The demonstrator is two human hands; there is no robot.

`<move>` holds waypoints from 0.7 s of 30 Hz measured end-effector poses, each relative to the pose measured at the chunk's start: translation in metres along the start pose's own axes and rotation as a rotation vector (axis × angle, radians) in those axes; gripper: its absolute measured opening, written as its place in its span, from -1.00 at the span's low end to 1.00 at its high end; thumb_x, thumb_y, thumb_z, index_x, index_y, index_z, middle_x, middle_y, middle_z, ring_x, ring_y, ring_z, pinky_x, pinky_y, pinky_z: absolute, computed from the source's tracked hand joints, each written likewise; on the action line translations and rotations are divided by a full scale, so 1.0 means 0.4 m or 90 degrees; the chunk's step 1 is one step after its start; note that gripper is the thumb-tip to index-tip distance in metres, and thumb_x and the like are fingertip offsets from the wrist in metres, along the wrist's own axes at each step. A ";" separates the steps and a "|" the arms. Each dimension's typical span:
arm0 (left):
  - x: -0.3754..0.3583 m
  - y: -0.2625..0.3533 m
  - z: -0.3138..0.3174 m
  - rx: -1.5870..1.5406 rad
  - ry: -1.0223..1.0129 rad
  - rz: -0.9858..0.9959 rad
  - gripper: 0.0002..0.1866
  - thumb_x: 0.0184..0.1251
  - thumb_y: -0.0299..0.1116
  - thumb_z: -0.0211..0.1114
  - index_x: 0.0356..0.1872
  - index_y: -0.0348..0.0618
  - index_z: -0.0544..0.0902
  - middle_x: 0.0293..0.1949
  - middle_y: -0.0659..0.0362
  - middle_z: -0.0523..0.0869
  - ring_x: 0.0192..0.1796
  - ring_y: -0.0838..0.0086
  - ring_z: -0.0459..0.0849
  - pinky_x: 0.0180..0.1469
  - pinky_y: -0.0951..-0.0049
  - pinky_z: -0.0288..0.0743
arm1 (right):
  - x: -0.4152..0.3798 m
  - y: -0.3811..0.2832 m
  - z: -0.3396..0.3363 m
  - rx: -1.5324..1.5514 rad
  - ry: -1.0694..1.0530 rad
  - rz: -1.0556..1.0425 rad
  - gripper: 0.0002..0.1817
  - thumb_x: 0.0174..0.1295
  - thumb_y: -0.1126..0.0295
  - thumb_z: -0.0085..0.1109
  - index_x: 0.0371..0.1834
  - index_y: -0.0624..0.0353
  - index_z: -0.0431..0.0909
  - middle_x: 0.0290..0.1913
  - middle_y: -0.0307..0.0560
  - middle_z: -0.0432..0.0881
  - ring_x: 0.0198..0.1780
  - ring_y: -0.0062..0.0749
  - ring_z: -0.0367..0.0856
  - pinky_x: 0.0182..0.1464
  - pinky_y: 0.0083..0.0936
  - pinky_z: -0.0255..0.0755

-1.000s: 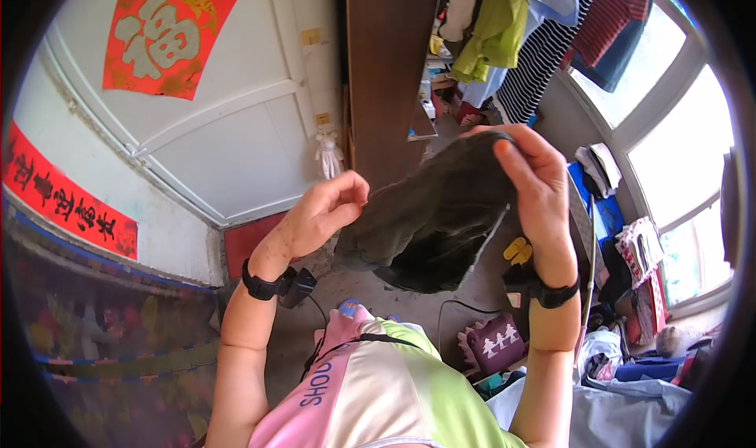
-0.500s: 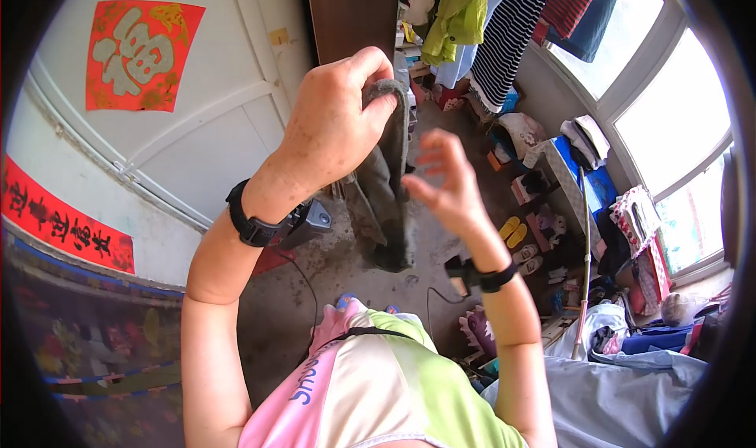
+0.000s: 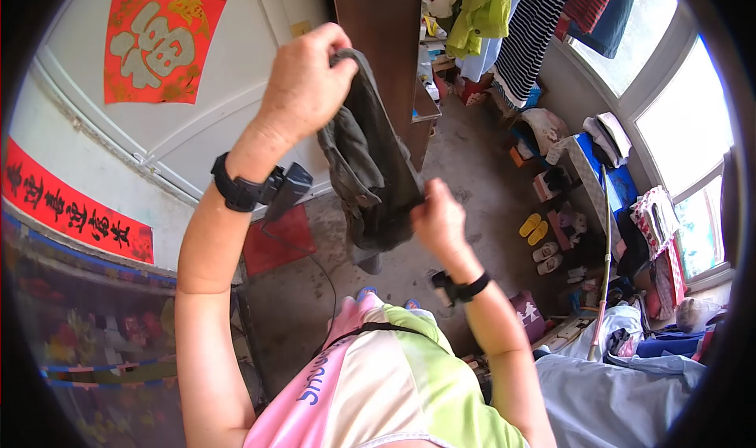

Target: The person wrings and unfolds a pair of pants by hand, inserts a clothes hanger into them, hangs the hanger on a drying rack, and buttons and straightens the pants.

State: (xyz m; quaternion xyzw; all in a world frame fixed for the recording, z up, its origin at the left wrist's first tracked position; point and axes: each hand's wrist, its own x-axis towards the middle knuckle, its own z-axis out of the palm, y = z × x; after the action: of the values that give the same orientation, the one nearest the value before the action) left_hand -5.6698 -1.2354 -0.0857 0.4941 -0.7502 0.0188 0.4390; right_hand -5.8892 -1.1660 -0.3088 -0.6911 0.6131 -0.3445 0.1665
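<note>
Hands [image 3: 303,82] raised — gripping dark garment [image 3: 370,164].

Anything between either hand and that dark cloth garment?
Nothing visible. The left hand grips the top of the dark grey-green cloth garment, and the right hand pinches its lower edge. Both are in direct contact, and it hangs in the air between them.

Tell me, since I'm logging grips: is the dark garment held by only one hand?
No, the left hand pinches the dark garment at its top while the right hand grips its lower edge.
</note>
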 end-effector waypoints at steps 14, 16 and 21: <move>0.156 -0.329 -0.215 0.201 -0.018 -0.082 -0.77 0.29 -0.23 0.37 -0.18 -0.17 0.71 -0.45 0.20 0.74 -0.40 0.49 0.66 -0.26 0.43 0.49 | 0.318 -0.183 -0.481 0.029 -0.237 -0.161 -0.63 0.21 0.57 0.27 0.12 0.24 0.62 -0.23 -0.12 0.72 -0.17 -0.51 0.63 -0.07 -0.48 0.53; 0.166 -0.362 -0.219 0.201 -0.037 -0.030 -0.76 0.28 -0.22 0.38 -0.18 -0.18 0.72 -0.46 0.21 0.73 -0.41 0.51 0.64 -0.25 0.42 0.48 | 0.332 -0.232 -0.534 -0.008 -0.278 -0.119 -0.59 0.13 0.67 0.28 0.10 0.29 0.66 -0.10 0.00 0.77 -0.06 -0.50 0.68 0.01 -0.50 0.57; 0.188 -0.372 -0.195 0.108 -0.121 -0.128 -0.78 0.30 -0.22 0.40 -0.17 -0.12 0.76 -0.46 0.29 0.69 -0.44 0.60 0.60 -0.39 0.48 0.49 | 0.469 -0.151 -0.584 -0.393 0.060 -0.303 -0.70 0.22 0.48 0.31 0.04 0.14 0.70 -0.31 0.05 0.73 -0.18 -0.25 0.77 -0.09 -0.37 0.63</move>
State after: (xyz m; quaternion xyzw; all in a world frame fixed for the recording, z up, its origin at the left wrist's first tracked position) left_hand -5.5166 -1.3301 -0.0474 0.6017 -0.7306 -0.0085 0.3226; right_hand -6.0018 -1.2900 -0.0533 -0.8149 0.5177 -0.2040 -0.1623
